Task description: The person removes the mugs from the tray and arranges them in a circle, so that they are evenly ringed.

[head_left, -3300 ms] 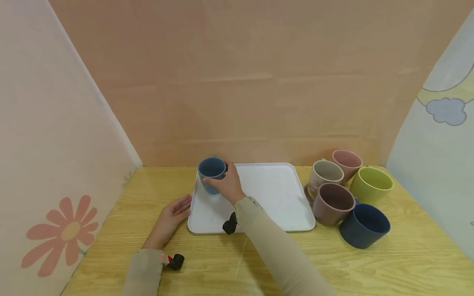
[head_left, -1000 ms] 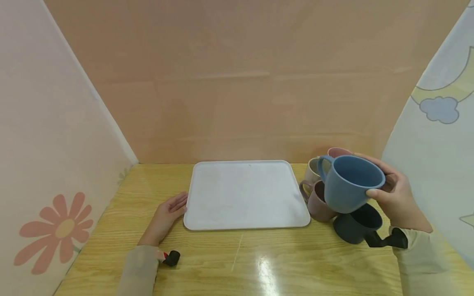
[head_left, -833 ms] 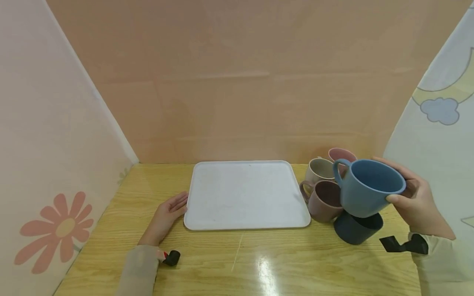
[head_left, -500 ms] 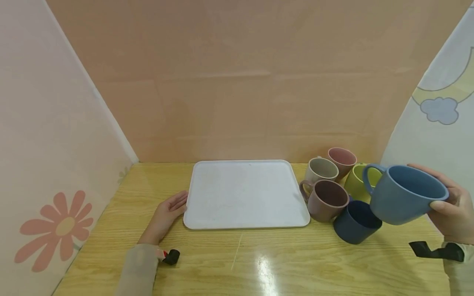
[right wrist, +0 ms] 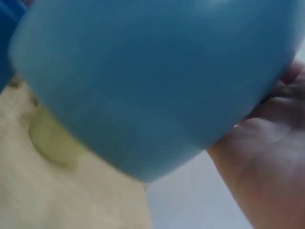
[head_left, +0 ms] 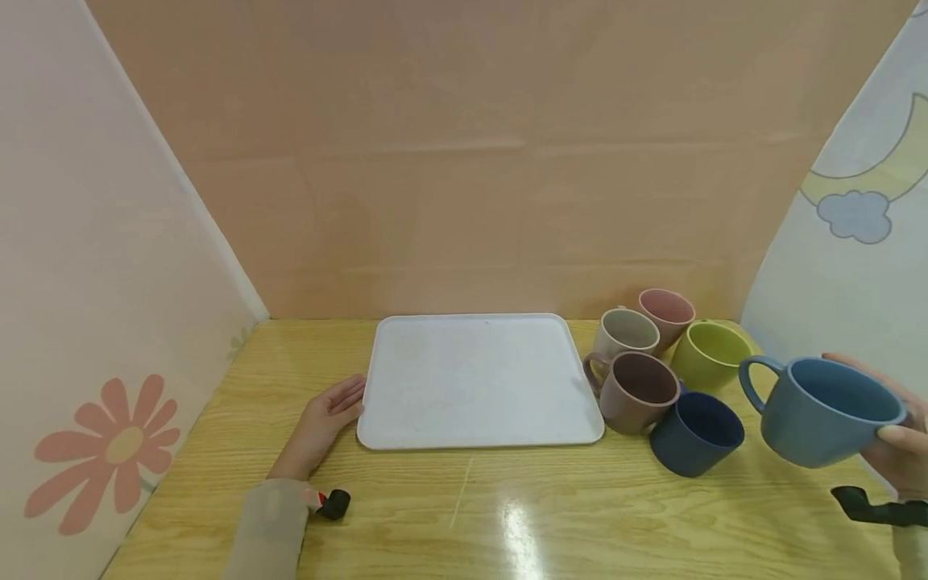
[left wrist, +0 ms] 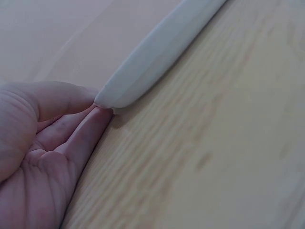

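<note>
My right hand (head_left: pixel 899 451) grips a light blue mug (head_left: pixel 819 423) by its side, above the table at the far right. The mug tilts slightly, its handle pointing left. In the right wrist view the blurred blue mug (right wrist: pixel 157 81) hides most of the fingers. My left hand (head_left: pixel 322 423) rests on the table beside the white tray (head_left: pixel 478 383), its fingers fairly straight along the tray's left edge. The left wrist view has the thumb and fingers (left wrist: pixel 66 100) touching the rim near a tray corner (left wrist: pixel 128 88).
Standing close together right of the tray are a beige mug (head_left: pixel 627 330), a pink mug (head_left: pixel 667 314), a yellow-green mug (head_left: pixel 706 362), a brownish mauve mug (head_left: pixel 631 403) and a dark blue mug (head_left: pixel 696 439). Walls stand behind and at both sides of the wooden table (head_left: pixel 406 515).
The right hand has lifted the light blue mug off the tray's left end and carried it right, past the other mugs, then lower. The left hand has stayed beside the tray.
</note>
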### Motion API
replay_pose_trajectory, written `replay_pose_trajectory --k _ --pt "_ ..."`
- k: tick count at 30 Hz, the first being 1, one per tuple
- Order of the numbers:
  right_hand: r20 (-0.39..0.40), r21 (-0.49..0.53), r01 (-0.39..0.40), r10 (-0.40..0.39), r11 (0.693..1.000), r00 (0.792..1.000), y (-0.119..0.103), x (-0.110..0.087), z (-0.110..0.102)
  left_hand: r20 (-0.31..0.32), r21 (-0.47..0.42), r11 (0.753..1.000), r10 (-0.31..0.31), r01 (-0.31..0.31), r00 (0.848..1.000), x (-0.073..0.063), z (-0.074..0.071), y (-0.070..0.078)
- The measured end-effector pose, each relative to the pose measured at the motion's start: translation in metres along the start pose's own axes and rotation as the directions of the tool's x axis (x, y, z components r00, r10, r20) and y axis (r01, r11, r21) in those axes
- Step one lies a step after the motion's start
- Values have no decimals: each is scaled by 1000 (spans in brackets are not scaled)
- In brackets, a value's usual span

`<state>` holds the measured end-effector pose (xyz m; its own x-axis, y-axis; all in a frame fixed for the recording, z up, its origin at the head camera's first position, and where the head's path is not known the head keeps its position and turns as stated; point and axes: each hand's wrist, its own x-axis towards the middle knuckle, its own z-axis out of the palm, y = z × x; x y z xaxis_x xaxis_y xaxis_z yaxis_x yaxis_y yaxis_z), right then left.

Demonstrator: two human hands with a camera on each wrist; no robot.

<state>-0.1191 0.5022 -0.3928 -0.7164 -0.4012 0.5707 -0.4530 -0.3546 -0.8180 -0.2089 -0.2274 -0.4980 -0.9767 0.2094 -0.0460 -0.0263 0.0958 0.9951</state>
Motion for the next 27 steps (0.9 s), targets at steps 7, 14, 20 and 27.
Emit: replay_pose_trajectory --k 7,14,20,27 --pt "-29 -19 -112 111 994 993 11 -15 -8 12 8 1000 -1 1 1000 0 1 3" --pt "-95 5 -184 184 983 978 28 -19 -9 12 14 1000 -6 6 1000 -2 0 3" --pt "-66 67 -179 183 982 981 40 -22 -16 8 20 1000 -16 16 1000 -1 0 4" --pt "-92 90 -214 222 973 971 51 -26 -18 8 16 1000 -15 15 1000 -2 0 5"
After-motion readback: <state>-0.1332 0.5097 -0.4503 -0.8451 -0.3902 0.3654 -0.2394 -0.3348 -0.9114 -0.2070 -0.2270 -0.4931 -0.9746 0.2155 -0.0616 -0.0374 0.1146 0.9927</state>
